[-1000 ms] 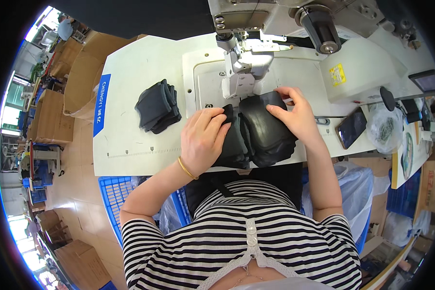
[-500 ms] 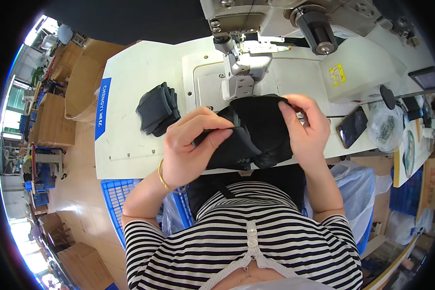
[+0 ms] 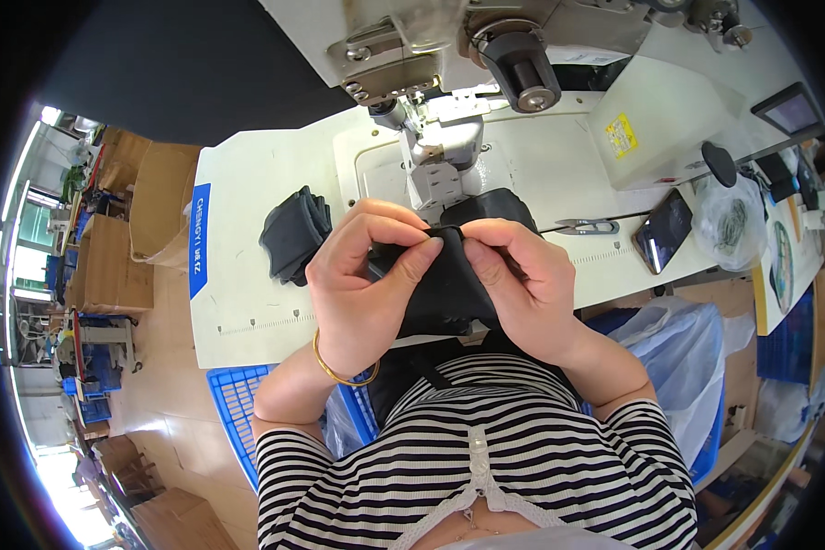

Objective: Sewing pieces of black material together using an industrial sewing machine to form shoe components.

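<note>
Between both hands I hold a black fabric piece [image 3: 445, 289] by its upper edge, just in front of the sewing machine head [image 3: 440, 156]. My left hand [image 3: 367, 270] pinches the edge between thumb and forefinger. Close beside it, my right hand [image 3: 522, 280] pinches the same edge, the thumbs a short way apart. The lower part of the fabric hangs at the table's front edge. Behind my right fingers lies more black fabric [image 3: 493, 209], close to the machine. A stack of dark fabric pieces [image 3: 295, 236] rests on the table to the left of my left hand.
Thread snips [image 3: 588, 226] and a phone [image 3: 663, 231] lie on the white table [image 3: 247, 183] at the right. Past them is a clear plastic bag [image 3: 731, 225]. Blue baskets [image 3: 234, 403] stand below the front edge, one lined with a plastic bag [image 3: 674, 357]. Cardboard boxes [image 3: 160, 202] stand at the left.
My right hand has moved left to meet my left hand, drawing the fabric edges together. The thread snips have come into sight. The view has shifted slightly.
</note>
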Available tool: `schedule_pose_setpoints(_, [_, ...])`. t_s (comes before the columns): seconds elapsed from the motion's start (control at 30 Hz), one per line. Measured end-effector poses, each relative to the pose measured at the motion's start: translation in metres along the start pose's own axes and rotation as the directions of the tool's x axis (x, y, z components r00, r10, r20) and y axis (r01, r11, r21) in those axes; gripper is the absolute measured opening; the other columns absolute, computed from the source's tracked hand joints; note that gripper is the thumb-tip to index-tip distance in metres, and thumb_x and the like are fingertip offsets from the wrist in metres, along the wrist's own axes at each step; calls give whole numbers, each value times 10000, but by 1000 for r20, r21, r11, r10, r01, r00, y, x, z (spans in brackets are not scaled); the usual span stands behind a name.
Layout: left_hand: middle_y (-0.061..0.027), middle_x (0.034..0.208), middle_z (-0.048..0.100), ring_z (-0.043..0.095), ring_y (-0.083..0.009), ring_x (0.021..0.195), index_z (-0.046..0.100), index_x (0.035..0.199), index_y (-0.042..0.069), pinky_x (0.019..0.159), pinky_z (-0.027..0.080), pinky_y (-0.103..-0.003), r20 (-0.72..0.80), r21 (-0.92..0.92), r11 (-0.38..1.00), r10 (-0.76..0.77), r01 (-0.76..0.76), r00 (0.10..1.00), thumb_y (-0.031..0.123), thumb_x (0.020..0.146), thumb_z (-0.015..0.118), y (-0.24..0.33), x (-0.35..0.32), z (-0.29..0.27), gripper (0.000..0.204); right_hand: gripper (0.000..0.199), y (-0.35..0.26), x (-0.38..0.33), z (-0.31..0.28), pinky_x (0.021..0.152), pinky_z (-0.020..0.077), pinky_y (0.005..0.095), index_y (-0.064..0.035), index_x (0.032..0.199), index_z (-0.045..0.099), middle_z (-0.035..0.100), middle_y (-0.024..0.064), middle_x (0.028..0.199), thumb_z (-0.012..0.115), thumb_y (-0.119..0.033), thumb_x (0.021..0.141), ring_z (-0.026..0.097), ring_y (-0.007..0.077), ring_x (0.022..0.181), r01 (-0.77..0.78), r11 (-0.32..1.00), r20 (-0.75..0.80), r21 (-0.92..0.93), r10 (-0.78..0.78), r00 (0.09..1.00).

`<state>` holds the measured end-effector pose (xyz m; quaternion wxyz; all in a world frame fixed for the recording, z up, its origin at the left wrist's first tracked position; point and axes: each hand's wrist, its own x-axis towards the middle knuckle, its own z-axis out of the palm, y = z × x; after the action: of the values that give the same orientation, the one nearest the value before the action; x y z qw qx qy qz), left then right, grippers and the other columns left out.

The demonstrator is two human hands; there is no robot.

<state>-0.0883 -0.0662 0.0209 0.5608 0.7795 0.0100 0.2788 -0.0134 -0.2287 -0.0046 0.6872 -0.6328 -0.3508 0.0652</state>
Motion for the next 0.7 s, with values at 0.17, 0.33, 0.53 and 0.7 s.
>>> schedule_pose_setpoints(0.17, [-60,931,647,585,-106,838,638,851,1,755,465,-226,-16,-23,1000,-20,19,1000,-79,800,742,-1,-1,3,141,114,0,2,4,609,487,235,14,1026,645,674,88,816,662,-10,916,630,115,692,12,1000,-32,19,-12,999])
schedule_pose_setpoints(0.33, [-55,933,644,584,-97,845,651,880,-1,766,472,-227,-37,-78,997,-18,15,999,-68,809,741,1,0,7,133,100,3,4,5,573,477,226,17,995,651,669,80,788,679,-18,905,616,101,651,69,997,-68,-40,-72,995])
schedule_pose_setpoints(0.53, [-33,903,654,589,-79,850,675,959,-11,789,475,-218,98,-4,998,-62,63,993,-31,831,737,0,7,0,144,91,4,4,2,575,476,224,20,989,652,668,72,778,673,-18,909,611,90,651,61,996,-60,-58,-64,996])
schedule_pose_setpoints(0.7, [-27,856,658,590,-76,806,682,936,-12,737,474,-218,110,23,999,-49,47,993,-32,836,727,1,9,-1,111,95,3,5,2,574,476,227,19,994,654,670,75,779,673,-21,909,614,93,651,47,998,-50,-50,-50,998])
